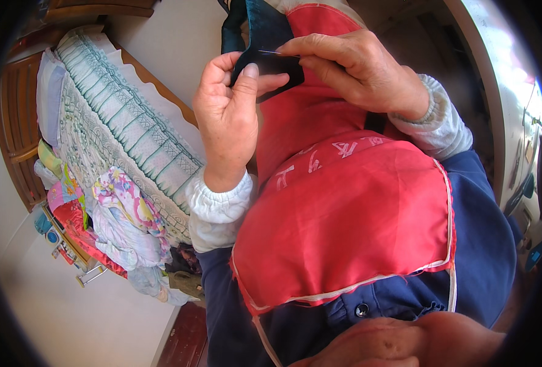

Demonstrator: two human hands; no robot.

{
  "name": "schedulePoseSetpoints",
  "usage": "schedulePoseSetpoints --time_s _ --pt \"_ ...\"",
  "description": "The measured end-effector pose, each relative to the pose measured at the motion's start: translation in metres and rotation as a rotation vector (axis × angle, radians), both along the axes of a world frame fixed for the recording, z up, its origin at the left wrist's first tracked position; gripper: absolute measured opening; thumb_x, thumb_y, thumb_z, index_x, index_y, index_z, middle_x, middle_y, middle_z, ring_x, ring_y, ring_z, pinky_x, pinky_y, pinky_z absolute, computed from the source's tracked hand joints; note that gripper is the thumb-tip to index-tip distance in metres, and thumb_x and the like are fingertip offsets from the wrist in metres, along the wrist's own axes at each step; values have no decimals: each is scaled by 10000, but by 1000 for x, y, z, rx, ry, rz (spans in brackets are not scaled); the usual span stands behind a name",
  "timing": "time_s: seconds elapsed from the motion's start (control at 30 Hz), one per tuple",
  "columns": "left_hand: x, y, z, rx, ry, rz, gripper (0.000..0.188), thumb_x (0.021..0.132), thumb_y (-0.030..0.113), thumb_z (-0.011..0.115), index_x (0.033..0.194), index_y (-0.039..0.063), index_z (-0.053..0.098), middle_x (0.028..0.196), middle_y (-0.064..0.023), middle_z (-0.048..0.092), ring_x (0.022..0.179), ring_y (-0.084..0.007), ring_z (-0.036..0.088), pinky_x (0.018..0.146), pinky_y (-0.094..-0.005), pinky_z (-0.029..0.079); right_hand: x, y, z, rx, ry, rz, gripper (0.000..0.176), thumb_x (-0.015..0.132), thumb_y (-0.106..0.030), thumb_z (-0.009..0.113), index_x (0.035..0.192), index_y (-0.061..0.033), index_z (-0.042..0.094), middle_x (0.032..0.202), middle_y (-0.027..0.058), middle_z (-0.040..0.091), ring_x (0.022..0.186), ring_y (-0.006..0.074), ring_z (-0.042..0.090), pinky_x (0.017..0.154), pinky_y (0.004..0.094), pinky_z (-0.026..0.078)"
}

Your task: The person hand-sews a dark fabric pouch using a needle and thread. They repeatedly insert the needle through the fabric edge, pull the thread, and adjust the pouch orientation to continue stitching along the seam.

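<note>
A piece of dark teal fabric hangs at the top centre, over the red apron I wear. My left hand pinches its folded edge between thumb and fingers. In my right hand, thumb and index finger hold a thin sewing needle, which lies nearly level against the fabric, just right of my left thumb. Whether its tip is in the cloth I cannot tell. Any thread is too fine to make out. The fabric's upper end runs out of the picture.
To the left stands a bed with a patterned green and white cover and a wooden headboard. Crumpled floral bedding and clothes are heaped on it. A small table holding several items is beside it. A pale wall edge runs along the right.
</note>
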State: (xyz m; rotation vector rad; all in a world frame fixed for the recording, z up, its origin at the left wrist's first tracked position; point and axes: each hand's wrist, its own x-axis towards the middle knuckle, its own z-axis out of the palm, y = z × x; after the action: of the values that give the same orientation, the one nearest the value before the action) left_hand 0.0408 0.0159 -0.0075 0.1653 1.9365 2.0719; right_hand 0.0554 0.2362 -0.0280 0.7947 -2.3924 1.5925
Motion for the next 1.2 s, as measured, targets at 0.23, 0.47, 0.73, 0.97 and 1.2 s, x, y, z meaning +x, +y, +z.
schedulePoseSetpoints --time_s 0.23,0.47,0.73,0.97,1.2 --pt "1 -1 -2 0 0 -6 156 1058 34 530 1184 -59 530 987 -161 732 869 -236 764 836 -329 623 2 1 8 38 -89 41 308 948 18 620 1251 22 678 766 197 678 653 288 695 611 351 541" --pt "1 -3 -4 6 1 -4 156 1056 35 534 1182 -58 546 953 -163 746 866 -235 764 835 -328 621 2 1 4 30 -97 59 323 945 28 608 1261 24 674 741 200 665 627 282 683 590 350 528" --pt "2 -4 -5 -49 15 -1 157 1057 36 537 1181 -59 547 939 -163 750 869 -229 765 834 -299 606 3 1 8 63 -137 76 347 930 38 601 1270 33 666 744 204 666 632 295 682 603 357 534" --pt "8 -2 -12 -253 255 31 129 1031 17 572 1150 -32 582 967 -139 753 870 -220 767 784 -289 592 2 3 6 82 -124 97 363 920 38 594 1276 36 663 742 199 668 635 299 681 612 361 539" --pt "8 -5 -14 -698 906 30 229 922 -62 652 1133 26 654 1017 -133 699 866 -307 729 722 -356 585 5 11 5 58 -82 134 317 955 18 599 1264 50 660 846 211 714 746 316 730 682 359 573"
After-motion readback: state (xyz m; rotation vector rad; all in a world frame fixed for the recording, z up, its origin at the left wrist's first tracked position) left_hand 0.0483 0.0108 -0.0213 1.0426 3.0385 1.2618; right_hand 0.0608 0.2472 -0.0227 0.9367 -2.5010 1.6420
